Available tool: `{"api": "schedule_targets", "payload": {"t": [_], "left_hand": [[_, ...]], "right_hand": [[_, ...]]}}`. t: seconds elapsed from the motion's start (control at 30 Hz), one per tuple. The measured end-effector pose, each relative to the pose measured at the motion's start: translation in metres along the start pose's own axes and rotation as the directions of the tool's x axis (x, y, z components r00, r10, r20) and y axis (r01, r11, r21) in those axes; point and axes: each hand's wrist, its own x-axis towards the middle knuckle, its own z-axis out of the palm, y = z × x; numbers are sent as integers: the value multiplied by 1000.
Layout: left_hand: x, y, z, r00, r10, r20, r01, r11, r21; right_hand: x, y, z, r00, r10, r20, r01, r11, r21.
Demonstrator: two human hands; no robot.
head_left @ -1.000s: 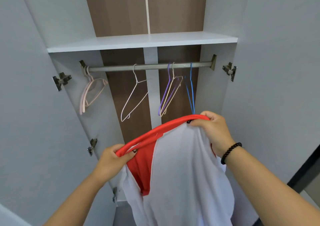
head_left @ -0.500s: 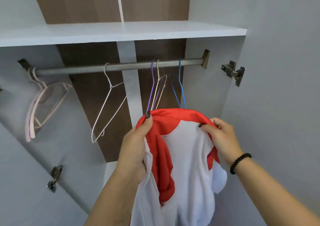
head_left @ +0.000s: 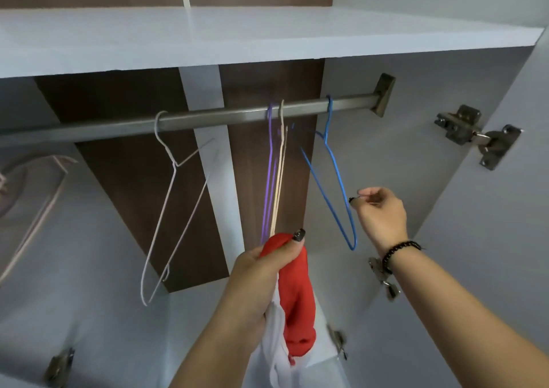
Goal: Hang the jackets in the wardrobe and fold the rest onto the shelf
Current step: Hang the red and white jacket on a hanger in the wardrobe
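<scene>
In front of me is the open wardrobe (head_left: 445, 45), with a wide white shelf (head_left: 267, 36) across the top. I see nothing on the part of the shelf that shows. Under the shelf runs a grey metal rail (head_left: 208, 118) from left to right.

Low in the middle, my left hand (head_left: 261, 271) grips the red and white jacket (head_left: 297, 295). My fingers and thumb are curled tight round the bunched red part at the top. The rest of the jacket hangs down from my fist, red on the right and white lower down. It is below the rail and not on any hanger.

My right hand (head_left: 380, 212) is up on the right, near the side wall. Its fingers are bent in, and the fingertips are just beside the wire of the blue hanger (head_left: 332, 179). I cannot tell if they pinch the wire or only touch it. A black bead bracelet (head_left: 399, 249) sits on that wrist.

The blue hanger hooks on the rail near its right end. A purple hanger (head_left: 269, 164) and a cream hanger (head_left: 280, 164) hang close together just left of it, right above my left hand. A white wire hanger (head_left: 166, 209) hangs further left, tilted. A pale pink hanger (head_left: 44, 191) shows at the far left edge.

A metal hinge (head_left: 478, 135) sits on the right door.
</scene>
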Motion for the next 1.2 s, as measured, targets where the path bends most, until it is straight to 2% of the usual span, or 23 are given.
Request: {"api": "schedule_targets", "payload": {"t": [0.1,0.23,0.37,0.43,0.57,0.63,0.77,0.83,0.97,1.2], "left_hand": [[11,6,-11,999,-35,-1,35,998,59],[18,12,-23,998,-49,-49,50,998,27],[21,14,-32,995,-41,-91,40,999,-17],[22,14,-34,994,-27,-107,23,999,-31],[20,12,-37,994,-14,-110,8,998,-60],[15,10,-37,996,-3,-85,2,1000,-15],[-1,3,-28,999,38,2,-38,985,167],[-11,-5,-16,999,35,9,-36,983,180],[-40,-36,10,997,25,-68,-24,1000,12],[-92,-90,39,979,-8,-202,-23,989,-149]], "right_hand": [[25,-2,27,997,73,21,-72,995,-64],[54,-16,51,990,111,89,-97,985,-144],[74,-30,65,957,201,209,-215,976,46],[79,-34,68,967,175,183,-184,982,30],[83,-42,64,998,56,-30,-55,998,4],[83,-46,55,999,17,-50,-16,999,37],[68,-47,31,1000,17,5,-17,998,61],[53,-40,16,999,4,32,-5,999,49],[11,-20,-26,993,-37,110,37,999,3],[-66,9,-112,930,-176,321,149,983,109]]}}
